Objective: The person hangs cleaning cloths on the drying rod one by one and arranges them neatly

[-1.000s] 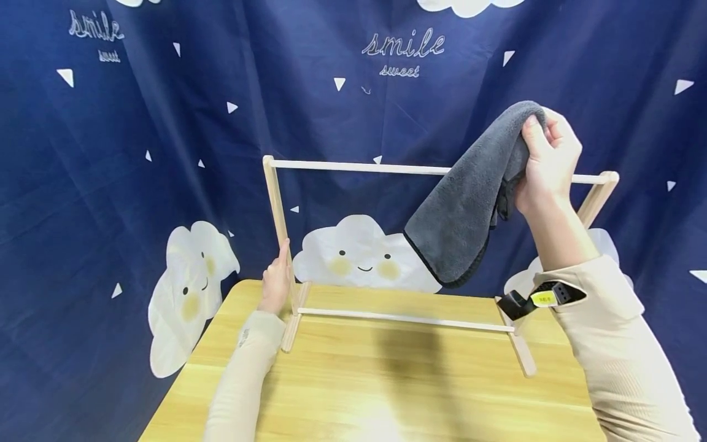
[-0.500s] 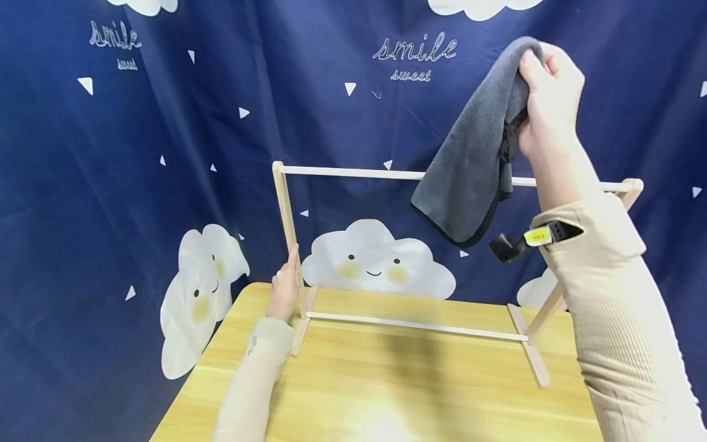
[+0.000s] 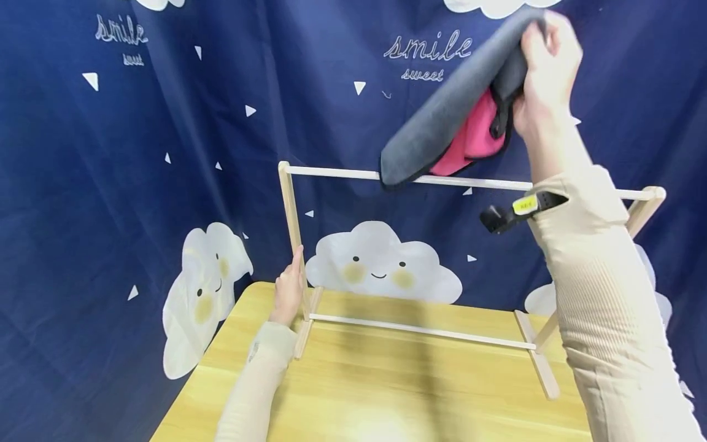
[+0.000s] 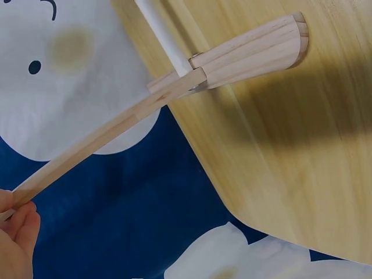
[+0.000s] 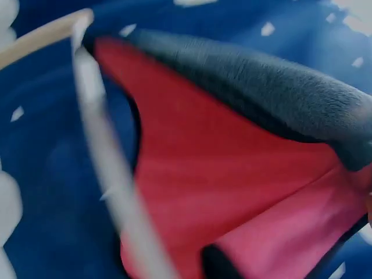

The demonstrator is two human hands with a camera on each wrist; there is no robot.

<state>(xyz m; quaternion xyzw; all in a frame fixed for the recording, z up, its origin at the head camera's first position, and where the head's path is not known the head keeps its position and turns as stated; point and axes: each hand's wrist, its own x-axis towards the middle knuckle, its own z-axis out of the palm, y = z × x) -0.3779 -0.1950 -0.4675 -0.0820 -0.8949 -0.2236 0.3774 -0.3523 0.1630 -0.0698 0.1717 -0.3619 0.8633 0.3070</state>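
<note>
A grey cloth point(image 3: 442, 116) with a pink-red underside and black edging hangs from my right hand point(image 3: 549, 73), which pinches it near one corner. Its lower end overlaps the top bar of a wooden rack point(image 3: 353, 174) in the head view; whether they touch I cannot tell. In the right wrist view the pink side of the cloth point(image 5: 209, 174) lies behind the white bar point(image 5: 116, 163), both blurred. My left hand point(image 3: 288, 287) holds the rack's left upright; in the left wrist view its fingers point(image 4: 26, 226) wrap the lower end of that wooden post point(image 4: 104, 136) in the picture.
The rack stands on a wooden table point(image 3: 353, 380), with a lower white bar point(image 3: 420, 329) between its feet. A blue curtain point(image 3: 182, 123) with white clouds and triangles hangs behind. A strap with a small black camera point(image 3: 497, 218) is on my right wrist.
My right hand has risen, lifting the cloth from in front of the rack to above its top bar. The cloth has swung left and its pink side shows. My left hand stays on the upright.
</note>
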